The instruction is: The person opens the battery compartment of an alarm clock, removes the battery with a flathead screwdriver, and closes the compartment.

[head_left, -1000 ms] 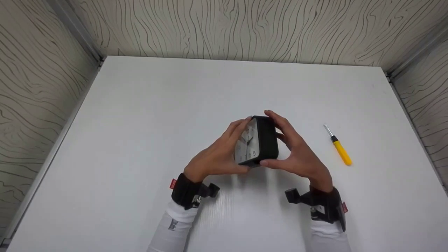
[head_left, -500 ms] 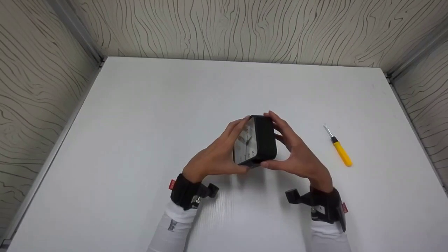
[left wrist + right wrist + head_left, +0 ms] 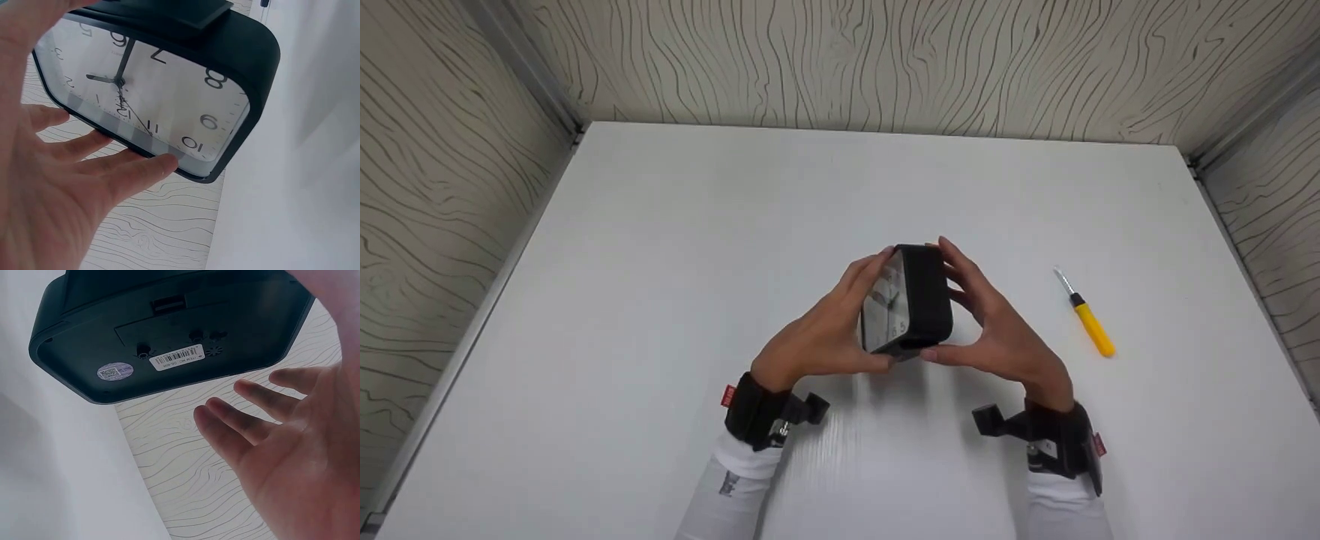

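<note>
1. One clock (image 3: 930, 296) near the centre of the head view, tilted, seemingly raised off the white table (image 3: 697, 225).
2. Compared with a second ago, turned slightly further: more black side showing, dial (image 3: 885, 322) narrower, body a touch farther left in the frame.
3. Judging from so small a swing, probably a gradual turning in the air, with the weight mainly on the left hand (image 3: 817, 330).
4. On that side, a firm hold on the clock: fingers along the top edge, thumb at the bottom.
5. Right hand (image 3: 1009, 330) wide, fingers spread and, in the right wrist view, apparently apart from the clock's back; thumb close to the lower edge, contact hard to tell.
6. On the table, right of centre in the head view, a yellow-handled screwdriver (image 3: 1087, 319), tip toward the top of the frame, unmoved.
7. Across the upper frame, a pale wall (image 3: 840, 67) with dark wood-grain lines; similar panels at both side edges, a grey rail (image 3: 521, 56) at upper left.
</note>
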`<act>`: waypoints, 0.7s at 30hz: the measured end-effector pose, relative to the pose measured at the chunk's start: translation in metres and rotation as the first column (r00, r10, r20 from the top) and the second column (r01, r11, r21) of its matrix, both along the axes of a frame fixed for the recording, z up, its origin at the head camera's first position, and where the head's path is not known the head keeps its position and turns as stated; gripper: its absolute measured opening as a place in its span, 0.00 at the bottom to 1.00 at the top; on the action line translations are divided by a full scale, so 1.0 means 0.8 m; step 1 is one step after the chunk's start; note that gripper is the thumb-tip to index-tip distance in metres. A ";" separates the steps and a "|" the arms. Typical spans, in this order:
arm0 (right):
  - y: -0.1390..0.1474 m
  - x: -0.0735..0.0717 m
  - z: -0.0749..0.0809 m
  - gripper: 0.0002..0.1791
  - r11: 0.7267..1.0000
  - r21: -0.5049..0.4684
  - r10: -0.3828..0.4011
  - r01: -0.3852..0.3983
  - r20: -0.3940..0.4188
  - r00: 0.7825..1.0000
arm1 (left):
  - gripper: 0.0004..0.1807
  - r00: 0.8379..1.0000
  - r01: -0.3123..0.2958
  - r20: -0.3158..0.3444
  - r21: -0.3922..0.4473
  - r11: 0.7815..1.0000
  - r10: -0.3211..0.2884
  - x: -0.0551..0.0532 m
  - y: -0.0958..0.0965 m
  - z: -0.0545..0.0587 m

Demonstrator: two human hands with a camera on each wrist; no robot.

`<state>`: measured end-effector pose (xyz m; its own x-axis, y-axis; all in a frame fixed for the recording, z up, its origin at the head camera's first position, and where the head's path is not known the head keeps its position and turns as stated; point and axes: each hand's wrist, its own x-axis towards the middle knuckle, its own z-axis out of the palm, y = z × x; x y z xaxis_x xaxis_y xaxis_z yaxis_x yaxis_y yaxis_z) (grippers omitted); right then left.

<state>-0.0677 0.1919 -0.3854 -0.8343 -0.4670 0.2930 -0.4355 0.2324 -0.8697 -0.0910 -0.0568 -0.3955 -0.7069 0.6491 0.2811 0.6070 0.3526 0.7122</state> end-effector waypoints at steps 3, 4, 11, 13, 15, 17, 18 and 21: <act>0.000 0.000 -0.001 0.66 1.000 0.007 0.002 -0.002 0.004 1.000 | 0.65 1.000 -0.001 0.005 0.002 1.000 0.001 0.000 0.000 0.000; 0.000 0.001 -0.001 0.66 1.000 0.007 0.004 -0.004 0.006 1.000 | 0.65 1.000 -0.003 0.006 0.001 1.000 0.003 0.000 0.000 0.000; 0.000 0.000 -0.001 0.66 1.000 0.000 0.009 -0.009 0.027 1.000 | 0.66 1.000 -0.006 0.010 0.008 1.000 0.006 -0.001 0.000 0.001; 0.001 0.000 -0.002 0.66 1.000 -0.001 0.013 -0.013 0.028 1.000 | 0.66 1.000 -0.006 0.009 0.014 1.000 0.006 -0.001 -0.001 0.000; 0.001 0.000 -0.003 0.66 1.000 -0.001 0.020 -0.020 0.026 0.999 | 0.66 1.000 -0.004 0.012 0.021 1.000 0.003 -0.001 -0.001 0.000; 0.001 -0.001 -0.003 0.66 0.999 0.006 0.031 -0.031 0.008 0.999 | 0.66 1.000 0.000 0.017 0.027 1.000 0.000 -0.001 -0.001 0.000; 0.002 -0.001 -0.004 0.66 0.999 0.009 0.036 -0.036 0.001 0.999 | 0.66 1.000 0.001 0.019 0.030 1.000 -0.001 -0.001 -0.001 0.000; 0.002 -0.002 -0.005 0.66 0.999 0.022 0.038 -0.038 -0.007 0.999 | 0.66 1.000 0.001 0.014 0.034 0.999 -0.002 -0.001 0.000 0.001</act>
<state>-0.0692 0.1935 -0.3892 -0.8136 -0.5048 0.2886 -0.4507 0.2339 -0.8615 -0.0922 -0.0572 -0.3951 -0.7098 0.6405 0.2932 0.5975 0.3270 0.7322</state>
